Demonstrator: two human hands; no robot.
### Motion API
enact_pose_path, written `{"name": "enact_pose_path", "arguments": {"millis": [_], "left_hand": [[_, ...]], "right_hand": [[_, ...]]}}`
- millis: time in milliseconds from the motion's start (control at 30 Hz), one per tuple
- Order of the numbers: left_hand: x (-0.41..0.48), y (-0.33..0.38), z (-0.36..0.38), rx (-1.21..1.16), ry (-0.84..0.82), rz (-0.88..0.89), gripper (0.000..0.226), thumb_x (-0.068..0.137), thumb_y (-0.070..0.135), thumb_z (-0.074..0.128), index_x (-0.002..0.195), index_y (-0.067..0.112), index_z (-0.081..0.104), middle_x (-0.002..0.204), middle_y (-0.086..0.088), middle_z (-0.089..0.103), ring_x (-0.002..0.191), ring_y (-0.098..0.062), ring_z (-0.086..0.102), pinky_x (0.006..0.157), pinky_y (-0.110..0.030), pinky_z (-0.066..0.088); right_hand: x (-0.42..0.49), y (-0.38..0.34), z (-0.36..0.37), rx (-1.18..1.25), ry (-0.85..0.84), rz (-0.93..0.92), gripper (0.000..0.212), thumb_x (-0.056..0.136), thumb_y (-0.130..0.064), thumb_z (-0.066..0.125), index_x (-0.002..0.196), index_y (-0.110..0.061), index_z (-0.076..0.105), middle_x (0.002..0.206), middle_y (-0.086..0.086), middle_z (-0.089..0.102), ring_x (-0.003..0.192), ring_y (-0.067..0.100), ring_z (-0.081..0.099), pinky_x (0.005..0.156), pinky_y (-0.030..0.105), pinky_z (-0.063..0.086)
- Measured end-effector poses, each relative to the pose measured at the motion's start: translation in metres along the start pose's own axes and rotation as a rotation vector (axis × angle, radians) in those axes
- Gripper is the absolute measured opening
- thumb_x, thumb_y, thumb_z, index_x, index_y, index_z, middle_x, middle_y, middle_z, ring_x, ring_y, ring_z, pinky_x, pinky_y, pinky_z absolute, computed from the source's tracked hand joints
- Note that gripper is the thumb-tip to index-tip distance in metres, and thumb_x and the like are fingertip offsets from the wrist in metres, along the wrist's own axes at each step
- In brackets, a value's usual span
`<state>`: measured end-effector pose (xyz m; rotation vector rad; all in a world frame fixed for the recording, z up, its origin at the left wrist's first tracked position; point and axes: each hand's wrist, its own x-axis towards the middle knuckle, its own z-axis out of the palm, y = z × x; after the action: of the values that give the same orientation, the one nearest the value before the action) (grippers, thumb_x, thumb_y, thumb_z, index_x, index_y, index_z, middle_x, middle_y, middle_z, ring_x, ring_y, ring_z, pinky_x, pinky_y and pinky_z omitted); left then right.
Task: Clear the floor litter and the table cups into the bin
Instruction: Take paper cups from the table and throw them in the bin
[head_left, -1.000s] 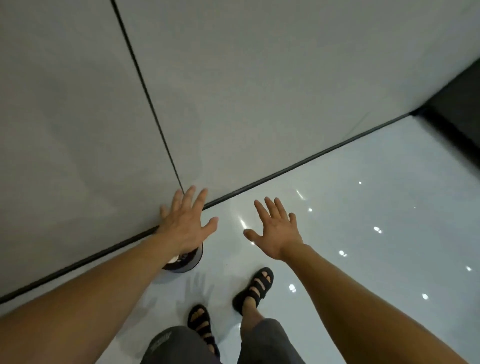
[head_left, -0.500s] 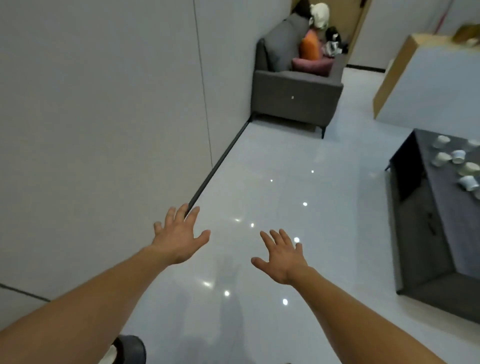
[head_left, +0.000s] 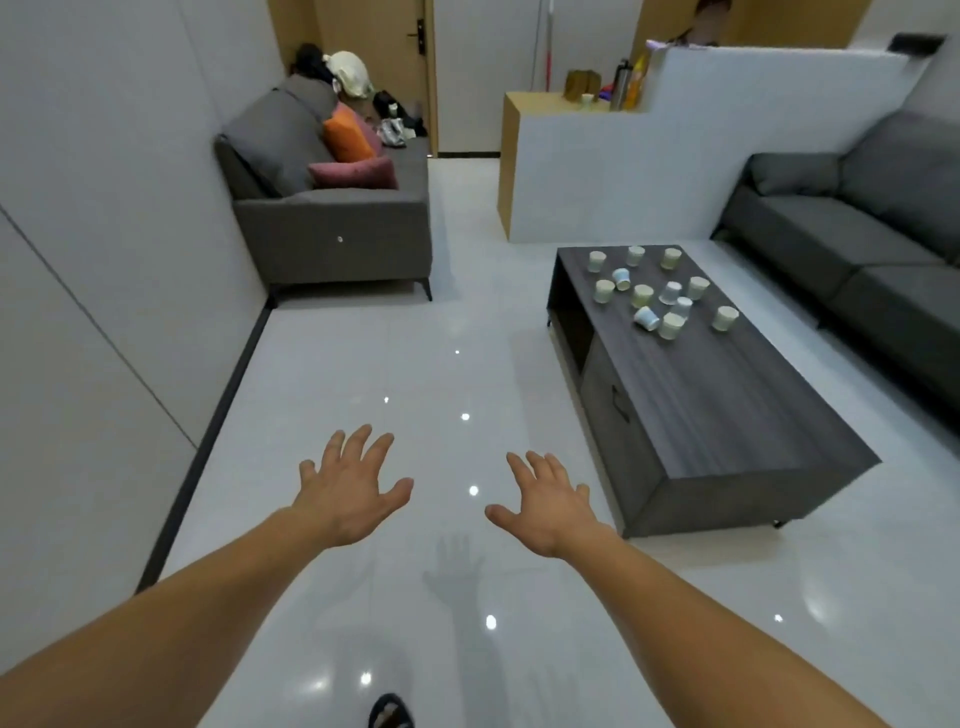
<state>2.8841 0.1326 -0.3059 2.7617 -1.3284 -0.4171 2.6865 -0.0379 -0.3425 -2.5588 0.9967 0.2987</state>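
"Cups (head_left: 654, 293): not one is in your fingers (head_left: 358, 447). All of them are splayed apart and hold nothing. Your left hand (head_left: 353, 493) and right hand (head_left: 550, 506) hover palm-down, side by side, with your bare forearms stretched out over the glossy floor (head_left: 389, 364)."

"That floor shows you no litter anywhere in this view. I'd judge that half of the job done, unless more lies out of sight. The bin isn't in view either, so you can't plan the carry from here."

"Your table half hasn't begun. A dozen or so paper cups sit clustered on the far end of the dark coffee table (head_left: 727, 415), ahead and to your right, well apart from both hands."

"Most stand with their long axis vertical. Whether they are mouth-up or mouth-down you can't tell at this range. Two or three bluish ones lie tipped over, long axis flat along the tabletop and pointing in different directions. I'd expect those to roll when you touch them."
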Motion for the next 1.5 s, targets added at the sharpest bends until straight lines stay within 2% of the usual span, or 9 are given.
{"name": "enact_pose_path", "arguments": {"millis": [367,633,1067,1300,1500], "left_hand": [[0.233,0.083,-0.016,-0.002,-0.056,0.231,0.075,0.09,0.067,0.029,0.151,0.031,0.006,0.16,0.005,-0.002,0.147,-0.024,-0.004,0.114,-0.053,0.014],[0.36,0.164,-0.021,0.029,-0.125,0.385,0.075,0.089,0.066,0.031,0.151,0.031,0.006,0.16,0.005,0.0,0.147,-0.025,-0.003,0.114,-0.054,0.014],[0.558,0.297,-0.053,0.019,-0.077,0.345,0.075,0.09,0.065,0.033,0.151,0.031,0.007,0.16,0.002,0.002,0.147,-0.026,-0.001,0.114,-0.053,0.015],[0.658,0.338,-0.05,0.035,-0.135,0.393,0.076,0.09,0.064,0.034,0.151,0.03,0.007,0.16,0.002,0.003,0.147,-0.026,0.0,0.114,-0.053,0.016],[0.77,0.366,-0.06,0.052,-0.194,0.477,0.076,0.09,0.063,0.037,0.152,0.029,0.008,0.16,0.001,0.004,0.147,-0.027,0.002,0.115,-0.053,0.017]], "right_hand": [[0.129,0.107,-0.074,0.029,0.015,0.302,0.089,0.089,-0.069,0.042,0.155,-0.03,-0.001,0.164,-0.004,-0.002,0.15,0.021,-0.005,0.115,0.061,0.014],[0.219,0.173,-0.114,0.075,-0.005,0.381,0.092,0.088,-0.07,0.043,0.155,-0.029,-0.003,0.163,-0.004,-0.004,0.15,0.021,-0.004,0.115,0.059,0.015],[0.392,0.333,-0.221,0.077,-0.003,0.385,0.092,0.087,-0.064,0.051,0.155,-0.029,-0.001,0.163,-0.001,-0.002,0.15,0.023,0.001,0.113,0.058,0.019],[0.482,0.38,-0.252,0.098,-0.028,0.421,0.092,0.087,-0.061,0.053,0.155,-0.029,-0.001,0.163,-0.002,-0.003,0.15,0.022,-0.001,0.113,0.058,0.02],[0.55,0.417,-0.273,0.143,-0.034,0.537,0.093,0.087,-0.058,0.056,0.155,-0.028,0.001,0.163,-0.003,-0.002,0.149,0.022,0.001,0.114,0.057,0.025]]}}
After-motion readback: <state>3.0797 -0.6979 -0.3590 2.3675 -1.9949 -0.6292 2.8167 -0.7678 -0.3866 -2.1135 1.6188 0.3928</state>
